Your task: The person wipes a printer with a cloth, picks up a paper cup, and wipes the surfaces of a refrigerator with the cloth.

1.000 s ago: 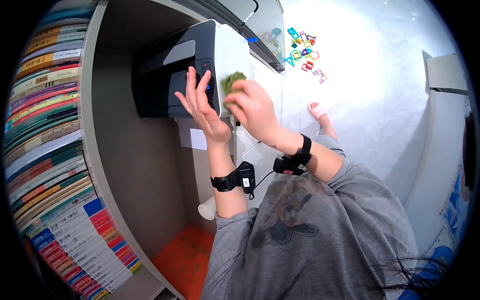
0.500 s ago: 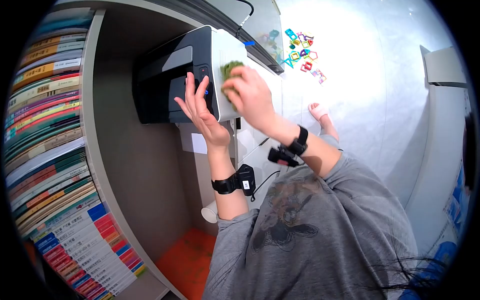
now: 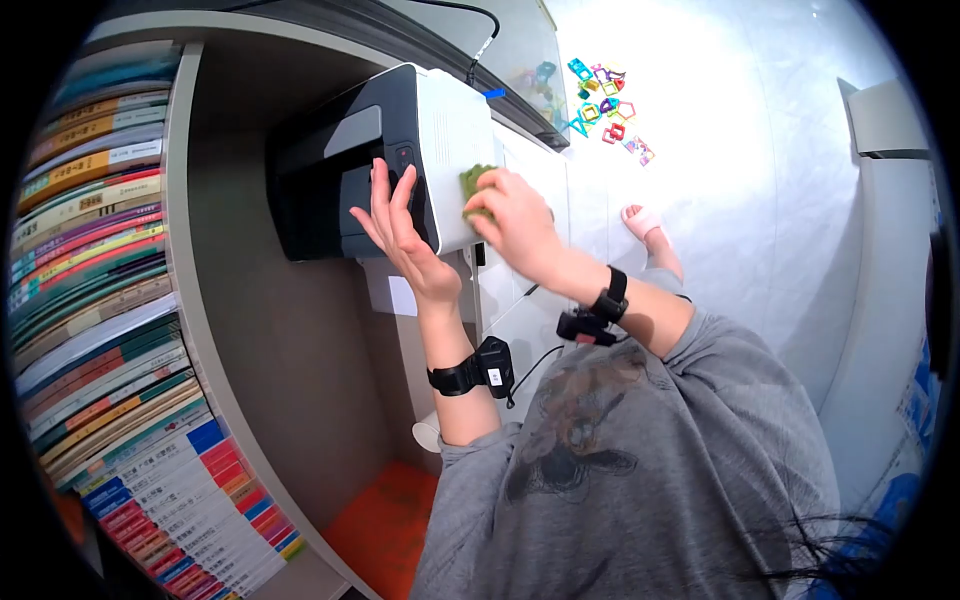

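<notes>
A black and white printer (image 3: 450, 130) sits in a grey cabinet compartment. My right hand (image 3: 517, 222) is closed on a green cloth (image 3: 477, 190), which is bunched against the white panel of the printer. The fingers hide part of the cloth. My left hand (image 3: 412, 240) is raised in front of the printer's dark face, its fingers stretched apart and holding nothing. Whether it touches the printer, I cannot tell. Black straps with small devices are on both wrists.
Stacked books (image 3: 100, 260) fill the shelf on the left. Colourful toy pieces (image 3: 605, 105) lie on the pale floor (image 3: 740, 200). A black cable (image 3: 490, 30) runs behind the printer. A white roll-like object (image 3: 427, 435) is beside my left forearm, above an orange-red surface (image 3: 385, 520).
My right hand and the green cloth have moved right and down across the white panel, away from the dark face. My left hand stays open in nearly the same place.
</notes>
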